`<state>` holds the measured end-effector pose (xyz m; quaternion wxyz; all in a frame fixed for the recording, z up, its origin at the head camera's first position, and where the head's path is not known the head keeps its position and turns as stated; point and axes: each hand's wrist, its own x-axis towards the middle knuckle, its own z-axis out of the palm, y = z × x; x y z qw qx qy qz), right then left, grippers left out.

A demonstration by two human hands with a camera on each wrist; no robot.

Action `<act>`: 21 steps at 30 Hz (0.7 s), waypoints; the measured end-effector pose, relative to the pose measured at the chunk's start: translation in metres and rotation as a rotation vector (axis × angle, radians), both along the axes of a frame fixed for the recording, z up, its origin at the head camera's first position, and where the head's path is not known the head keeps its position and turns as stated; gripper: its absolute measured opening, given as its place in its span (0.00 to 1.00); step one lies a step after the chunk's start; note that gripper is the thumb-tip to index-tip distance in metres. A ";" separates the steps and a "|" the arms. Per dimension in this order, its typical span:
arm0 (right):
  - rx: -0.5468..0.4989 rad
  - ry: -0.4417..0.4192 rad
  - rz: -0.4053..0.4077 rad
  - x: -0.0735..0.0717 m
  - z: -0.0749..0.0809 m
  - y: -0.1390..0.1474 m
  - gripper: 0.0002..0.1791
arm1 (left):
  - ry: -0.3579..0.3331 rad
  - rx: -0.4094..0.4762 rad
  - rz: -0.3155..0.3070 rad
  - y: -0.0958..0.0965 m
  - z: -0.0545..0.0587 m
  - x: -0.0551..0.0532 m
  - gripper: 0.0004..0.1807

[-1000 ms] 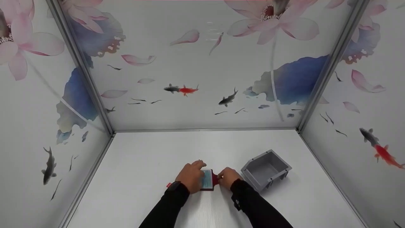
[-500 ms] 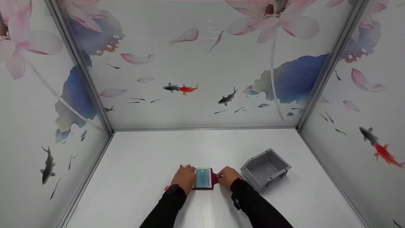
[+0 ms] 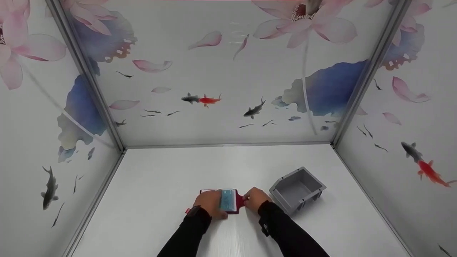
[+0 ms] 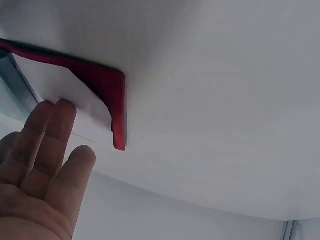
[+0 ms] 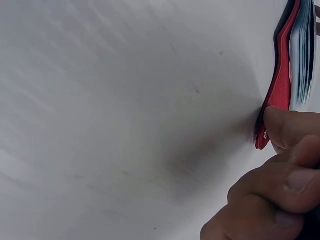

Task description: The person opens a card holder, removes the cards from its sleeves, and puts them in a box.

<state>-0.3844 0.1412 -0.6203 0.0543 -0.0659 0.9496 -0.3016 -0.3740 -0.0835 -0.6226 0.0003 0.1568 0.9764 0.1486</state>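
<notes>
A dark red card holder (image 3: 241, 200) lies spread open on the white table in the head view, with clear sleeves and a pale blue card (image 3: 227, 200) on its right part. My left hand (image 3: 210, 203) lies across its left part, fingers extended. In the left wrist view, those fingertips touch the white inner side by the red cover (image 4: 102, 82). My right hand (image 3: 257, 200) pinches the tab at the holder's right end between thumb and finger. The right wrist view shows the red tab (image 5: 280, 92), a small metal snap, and the stacked sleeves (image 5: 302, 55) edge-on.
A grey plastic bin (image 3: 285, 184) stands on the table just right of my right hand. White panels with painted flowers and fish rise at the back and both sides, framed by metal rails (image 3: 228, 145). A small red tag (image 3: 187, 211) shows beside my left wrist.
My left hand has moved left over the card holder and lowered its thumb toward the near edge, uncovering more of the blue card. The right hand keeps its pinch on the tab.
</notes>
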 end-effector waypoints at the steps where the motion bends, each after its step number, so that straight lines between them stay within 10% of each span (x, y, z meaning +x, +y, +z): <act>1: -0.004 0.001 0.001 0.001 0.001 -0.001 0.04 | 0.010 0.007 0.006 0.000 -0.002 0.000 0.39; 21: -0.008 0.017 0.024 0.003 -0.002 0.002 0.05 | -0.098 0.140 -0.024 -0.015 0.011 0.003 0.54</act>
